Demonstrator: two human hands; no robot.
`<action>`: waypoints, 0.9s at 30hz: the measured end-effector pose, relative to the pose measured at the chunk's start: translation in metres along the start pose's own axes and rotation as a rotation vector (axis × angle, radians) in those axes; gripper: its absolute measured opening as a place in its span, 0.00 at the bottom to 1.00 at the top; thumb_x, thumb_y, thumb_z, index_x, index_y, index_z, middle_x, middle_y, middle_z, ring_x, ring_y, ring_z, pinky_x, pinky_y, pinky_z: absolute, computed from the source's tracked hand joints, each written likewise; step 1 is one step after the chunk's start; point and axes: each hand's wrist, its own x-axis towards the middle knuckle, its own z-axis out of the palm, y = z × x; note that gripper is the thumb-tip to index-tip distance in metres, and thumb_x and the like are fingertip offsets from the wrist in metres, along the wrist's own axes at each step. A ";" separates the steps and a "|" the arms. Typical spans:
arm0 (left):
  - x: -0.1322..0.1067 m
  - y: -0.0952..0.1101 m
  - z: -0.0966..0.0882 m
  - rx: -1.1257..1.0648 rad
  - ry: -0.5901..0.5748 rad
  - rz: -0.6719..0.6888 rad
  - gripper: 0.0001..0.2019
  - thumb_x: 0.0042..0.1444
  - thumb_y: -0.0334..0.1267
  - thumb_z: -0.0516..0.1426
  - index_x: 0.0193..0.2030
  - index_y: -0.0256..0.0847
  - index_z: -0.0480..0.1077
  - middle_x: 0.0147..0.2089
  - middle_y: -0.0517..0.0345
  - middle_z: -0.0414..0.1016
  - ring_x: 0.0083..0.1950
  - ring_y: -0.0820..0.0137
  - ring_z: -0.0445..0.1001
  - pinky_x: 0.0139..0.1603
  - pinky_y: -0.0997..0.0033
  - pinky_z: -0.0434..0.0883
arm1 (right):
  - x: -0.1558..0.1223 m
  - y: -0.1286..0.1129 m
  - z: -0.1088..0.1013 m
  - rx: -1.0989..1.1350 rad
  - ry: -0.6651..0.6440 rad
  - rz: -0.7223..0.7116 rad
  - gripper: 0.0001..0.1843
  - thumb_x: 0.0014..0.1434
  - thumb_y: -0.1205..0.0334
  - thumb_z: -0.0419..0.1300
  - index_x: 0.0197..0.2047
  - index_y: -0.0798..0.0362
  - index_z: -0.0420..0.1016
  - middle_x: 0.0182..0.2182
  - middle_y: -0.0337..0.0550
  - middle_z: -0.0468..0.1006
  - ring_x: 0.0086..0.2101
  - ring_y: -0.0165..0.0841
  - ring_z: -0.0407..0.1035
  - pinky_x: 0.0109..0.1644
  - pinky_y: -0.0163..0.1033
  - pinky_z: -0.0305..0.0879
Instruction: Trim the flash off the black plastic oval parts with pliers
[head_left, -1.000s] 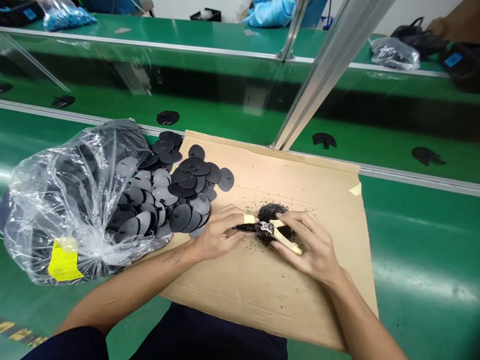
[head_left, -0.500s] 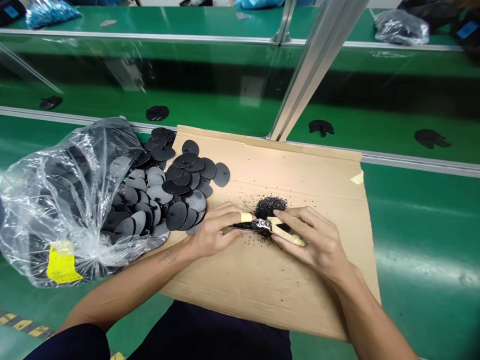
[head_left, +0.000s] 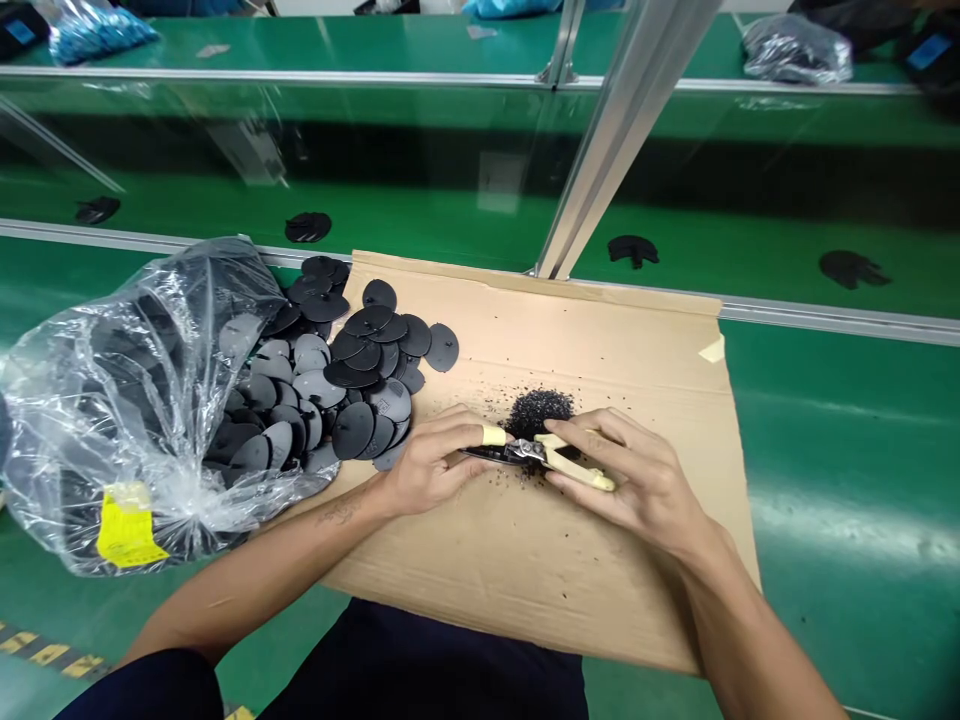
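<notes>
Pinched in my left hand is a black plastic disc, seen nearly edge-on and partly covered by my fingers. Yellow tape wraps one finger of that hand. My right hand is closed around the yellow handles of a pair of side cutters. The cutters' metal jaws meet the right edge of the disc; whether they bite on it I cannot tell. Just behind the jaws lies a pile of small black plastic bits, with more crumbs scattered about. Several loose black discs are heaped to the left of my left hand.
A cardboard sheet covers the green bench under my hands. At left, a clear plastic bag with a yellow label holds more black discs. A metal post rises behind the cardboard, beside a clear panel and a shelf bearing bags.
The cutters have tilted slightly, their handle ends shifting a little right. The left hand stays almost still on the disc. The whole view has shifted very slightly.
</notes>
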 end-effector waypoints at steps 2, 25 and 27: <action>0.000 0.000 0.001 -0.007 -0.002 -0.004 0.09 0.65 0.37 0.61 0.50 0.38 0.77 0.39 0.50 0.81 0.40 0.68 0.77 0.42 0.67 0.74 | 0.000 0.000 0.000 -0.022 0.002 0.001 0.23 0.63 0.61 0.67 0.61 0.46 0.74 0.39 0.46 0.79 0.37 0.36 0.75 0.38 0.42 0.73; 0.001 0.005 0.007 0.093 -0.113 -0.086 0.18 0.65 0.37 0.60 0.61 0.40 0.73 0.44 0.49 0.80 0.42 0.67 0.78 0.43 0.68 0.76 | -0.007 0.007 -0.005 -0.307 0.071 0.022 0.19 0.63 0.59 0.64 0.57 0.46 0.76 0.39 0.46 0.80 0.37 0.38 0.73 0.39 0.44 0.70; 0.002 0.005 0.008 0.109 -0.122 -0.095 0.18 0.66 0.37 0.60 0.61 0.40 0.73 0.43 0.49 0.80 0.41 0.67 0.77 0.42 0.68 0.76 | -0.007 0.006 -0.005 -0.347 0.068 0.008 0.18 0.64 0.59 0.64 0.57 0.46 0.76 0.39 0.46 0.80 0.36 0.38 0.72 0.38 0.44 0.69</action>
